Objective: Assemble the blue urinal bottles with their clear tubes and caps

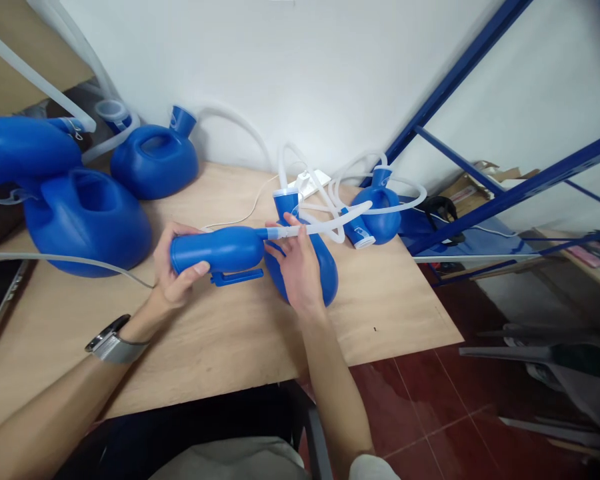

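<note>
My left hand [174,263] is wrapped round the base end of a blue plastic bottle [217,248], held on its side above the table. A blue clip-like strip [237,276] sticks out along its near side. From the bottle's narrow neck runs a flexible white tube [325,225], joined by a clear sleeve. My right hand [297,263] has its fingers on the tube near this joint, thumb and fingertips closed about it. Under and behind my right hand rests a blue jug [325,270] with a cup-shaped blue mouth [286,200]; part of the jug is hidden.
More blue jugs stand on the wooden table [200,347]: one by the wall [155,163], one at left [87,223], one at right [380,213] among coiled tubes. A white power strip [316,183] lies behind. A blue metal rack [460,160] borders the right side.
</note>
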Motion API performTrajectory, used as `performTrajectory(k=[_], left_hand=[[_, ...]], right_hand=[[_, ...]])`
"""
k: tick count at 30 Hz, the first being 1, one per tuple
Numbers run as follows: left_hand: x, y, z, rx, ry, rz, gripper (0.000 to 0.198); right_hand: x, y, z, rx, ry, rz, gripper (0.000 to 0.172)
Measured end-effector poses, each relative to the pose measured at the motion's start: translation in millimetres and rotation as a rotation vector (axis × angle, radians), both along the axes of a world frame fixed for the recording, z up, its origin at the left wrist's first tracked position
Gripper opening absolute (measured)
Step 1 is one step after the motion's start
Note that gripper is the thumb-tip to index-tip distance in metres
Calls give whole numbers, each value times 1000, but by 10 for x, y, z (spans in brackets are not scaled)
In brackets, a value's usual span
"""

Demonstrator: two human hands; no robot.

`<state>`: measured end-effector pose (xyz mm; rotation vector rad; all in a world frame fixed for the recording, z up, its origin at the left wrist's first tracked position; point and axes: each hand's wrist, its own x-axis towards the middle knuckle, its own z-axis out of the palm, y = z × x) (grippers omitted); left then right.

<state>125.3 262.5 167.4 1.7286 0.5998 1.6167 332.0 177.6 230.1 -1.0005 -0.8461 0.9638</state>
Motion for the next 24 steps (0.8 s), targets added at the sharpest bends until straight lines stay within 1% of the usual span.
performTrajectory(k=[1,2,4,5,7,9,10,12,13,16,17,18,19,20,21,22,24], left_hand=[[0,-23,28,68,63,23,46],[4,-54,66,128,123,39,44],[15,-127,161,202,200,44,42],[21,-165,211,215,211,33,41],[31,-231,300,195,218,1,42],[44,-279,359,132,215,-33,45],[57,-297,377,85,198,-48,46],[113,-334,401,-86,111,-113,50],[157,-356,416,-225,52,-181,52],[320,-449,504,-738,-89,-427,60],[365,-483,544,-873,-103,-473,63],[394,-512,580,-965,-104,-495,65],[400,-533,608,-1009,-101,-491,65],[382,-544,622,-999,-97,-469,63],[337,-542,620,-930,-96,-427,60],[271,-529,603,-814,-104,-362,56],[104,-475,545,-522,-152,-182,48]], right_hand=[[3,24,39,2,102,11,60],[1,50,80,16,197,6,57],[-17,100,167,75,309,-64,51],[-31,119,211,106,326,-120,56],[-60,141,305,147,330,-234,67],[-74,138,403,154,385,-294,66],[-72,130,451,154,429,-298,64],[-59,106,534,163,487,-289,62],[-51,95,567,174,495,-291,62],[-45,70,633,212,491,-323,56],[-45,62,652,218,507,-332,53],[-38,49,675,216,534,-334,49],[-17,32,704,212,565,-339,47],[25,8,740,208,599,-357,46],[91,-23,782,211,634,-392,45],[183,-60,827,223,663,-443,44],[415,-132,904,285,723,-590,41]])
